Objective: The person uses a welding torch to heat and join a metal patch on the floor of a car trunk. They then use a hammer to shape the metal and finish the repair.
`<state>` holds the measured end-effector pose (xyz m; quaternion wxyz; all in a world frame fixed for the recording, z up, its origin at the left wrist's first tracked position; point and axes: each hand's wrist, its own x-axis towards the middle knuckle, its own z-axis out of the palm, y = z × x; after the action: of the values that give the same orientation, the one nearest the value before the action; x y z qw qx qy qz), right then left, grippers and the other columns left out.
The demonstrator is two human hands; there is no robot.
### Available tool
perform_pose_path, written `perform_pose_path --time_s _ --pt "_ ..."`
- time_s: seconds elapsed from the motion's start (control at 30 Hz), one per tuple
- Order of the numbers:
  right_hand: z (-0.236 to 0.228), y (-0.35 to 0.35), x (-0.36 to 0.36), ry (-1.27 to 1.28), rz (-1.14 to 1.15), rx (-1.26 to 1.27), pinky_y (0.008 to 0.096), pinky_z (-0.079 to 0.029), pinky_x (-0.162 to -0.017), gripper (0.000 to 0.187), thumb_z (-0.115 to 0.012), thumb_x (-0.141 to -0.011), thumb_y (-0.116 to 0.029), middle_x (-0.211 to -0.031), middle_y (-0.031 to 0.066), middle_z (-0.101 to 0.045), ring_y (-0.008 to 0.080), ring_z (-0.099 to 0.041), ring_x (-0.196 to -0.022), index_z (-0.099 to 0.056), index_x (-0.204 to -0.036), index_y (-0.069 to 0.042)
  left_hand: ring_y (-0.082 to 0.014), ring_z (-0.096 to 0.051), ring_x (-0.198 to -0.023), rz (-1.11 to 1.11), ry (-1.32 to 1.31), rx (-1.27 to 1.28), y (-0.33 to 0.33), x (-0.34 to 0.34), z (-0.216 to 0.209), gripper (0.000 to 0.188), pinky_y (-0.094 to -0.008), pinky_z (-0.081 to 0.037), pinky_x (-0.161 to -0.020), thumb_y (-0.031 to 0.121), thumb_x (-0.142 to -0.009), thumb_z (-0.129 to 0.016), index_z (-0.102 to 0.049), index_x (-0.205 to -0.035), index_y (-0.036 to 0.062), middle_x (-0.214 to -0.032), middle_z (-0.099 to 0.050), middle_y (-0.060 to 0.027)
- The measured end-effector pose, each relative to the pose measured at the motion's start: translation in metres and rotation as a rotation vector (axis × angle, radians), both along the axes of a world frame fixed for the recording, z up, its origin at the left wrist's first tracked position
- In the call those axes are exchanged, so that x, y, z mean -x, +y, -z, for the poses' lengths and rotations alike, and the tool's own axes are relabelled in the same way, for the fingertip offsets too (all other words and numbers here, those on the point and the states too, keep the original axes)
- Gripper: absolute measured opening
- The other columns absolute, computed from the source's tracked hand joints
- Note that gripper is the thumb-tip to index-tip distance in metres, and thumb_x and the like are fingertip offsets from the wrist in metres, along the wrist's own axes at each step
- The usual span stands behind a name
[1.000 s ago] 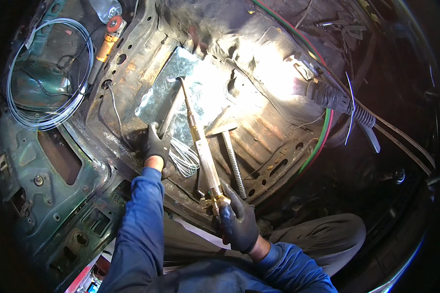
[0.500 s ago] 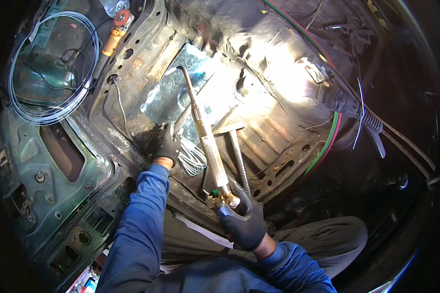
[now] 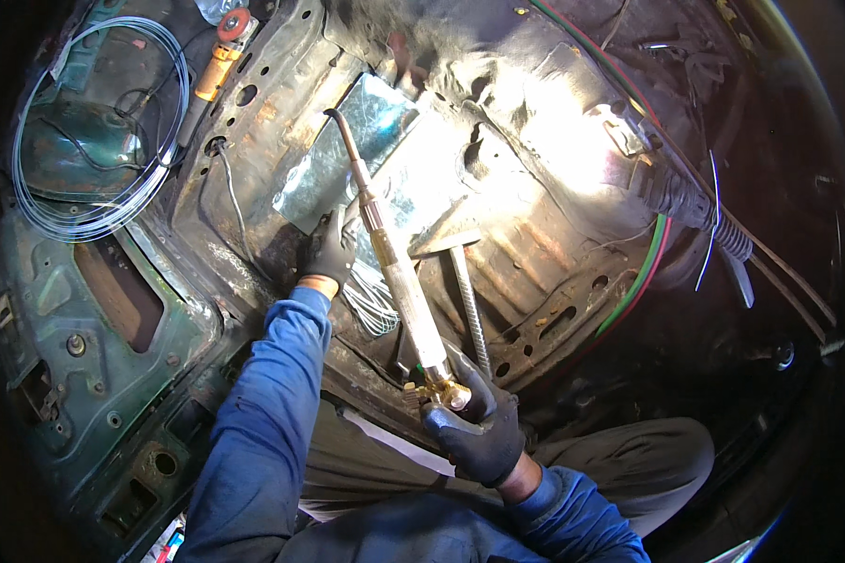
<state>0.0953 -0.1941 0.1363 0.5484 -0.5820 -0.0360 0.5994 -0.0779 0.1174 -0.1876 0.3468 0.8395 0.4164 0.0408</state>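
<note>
My gloved right hand point(image 3: 483, 432) is closed round the valve end of a gas torch point(image 3: 402, 281), with brass fittings, a long ribbed body and a bent copper tip. The torch slants up and left, its tip over the left edge of a shiny metal sheet point(image 3: 314, 178) lying on a rusty car floor pan point(image 3: 525, 272). By the sheet's near edge, my gloved left hand point(image 3: 328, 249) is closed on a grey rod point(image 3: 352, 218), mostly hidden behind the torch. A bundle of thin wire point(image 3: 371, 305) lies just below that hand. No flame is distinguishable at the tip.
A hammer point(image 3: 464, 281) with a ribbed metal handle lies right of the torch. A large wire coil point(image 3: 28, 178) and an orange angle grinder point(image 3: 218, 70) are at upper left. Red and green hoses point(image 3: 655, 253) run along the right, near a glaring work light point(image 3: 624, 131).
The torch has shifted slightly, its tip moving left and down. My left hand has turned a little and moved up toward the sheet; less of the rod shows. The view has shifted slightly.
</note>
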Motion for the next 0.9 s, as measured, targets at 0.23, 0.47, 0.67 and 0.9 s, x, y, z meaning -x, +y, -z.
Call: perform_pose_path --time_s 0.23,0.47,0.67,0.9 --pt "0.002 -0.006 -0.001 -0.151 -0.04 0.006 0.036 -0.05 -0.108 0.083 -0.084 -0.093 -0.03 -0.133 0.0197 -0.074 0.0167 -0.067 -0.124 -0.047 -0.159 0.004 -0.0462 -0.066 -0.122 0.033 0.262 -0.015 -0.022 -0.049 -0.072 0.05 -0.0542 -0.054 -0.101 0.036 -0.104 -0.056 -0.06 -0.145 0.0062 -0.135 -0.068 -0.0265" --pt "-0.006 -0.002 0.0 -0.083 -0.057 -0.037 0.0346 -0.05 -0.109 0.083 -0.083 -0.095 -0.027 -0.136 0.019 -0.073 0.0159 -0.065 -0.124 -0.045 -0.16 0.005 -0.0483 -0.063 -0.128 -0.043 0.138 0.074 -0.009 -0.012 0.004 0.051 -0.0526 -0.052 -0.105 0.03 -0.106 -0.056 -0.055 -0.151 0.0047 -0.138 -0.066 -0.0282" --pt "-0.003 -0.005 0.002 -0.072 -0.027 0.019 0.0343 -0.05 -0.108 0.08 -0.083 -0.095 -0.022 -0.135 0.0182 -0.072 0.0164 -0.064 -0.123 -0.044 -0.16 0.007 -0.049 -0.066 -0.119 -0.078 -0.037 0.248 -0.022 -0.017 -0.023 0.045 -0.0505 -0.054 -0.1 0.022 -0.101 -0.065 -0.061 -0.141 0.0011 -0.129 -0.068 -0.0307" --pt "-0.006 0.017 0.0 0.019 0.162 0.189 0.0269 -0.055 -0.08 0.068 -0.076 -0.098 -0.015 -0.105 0.0066 -0.074 0.0084 -0.066 -0.092 -0.048 -0.156 0.009 -0.0451 -0.061 -0.109 0.068 0.233 -0.268 -0.078 0.004 -0.075 0.041 -0.0561 -0.047 -0.098 0.017 -0.084 -0.069 -0.07 -0.123 0.0079 -0.109 -0.069 -0.0246"
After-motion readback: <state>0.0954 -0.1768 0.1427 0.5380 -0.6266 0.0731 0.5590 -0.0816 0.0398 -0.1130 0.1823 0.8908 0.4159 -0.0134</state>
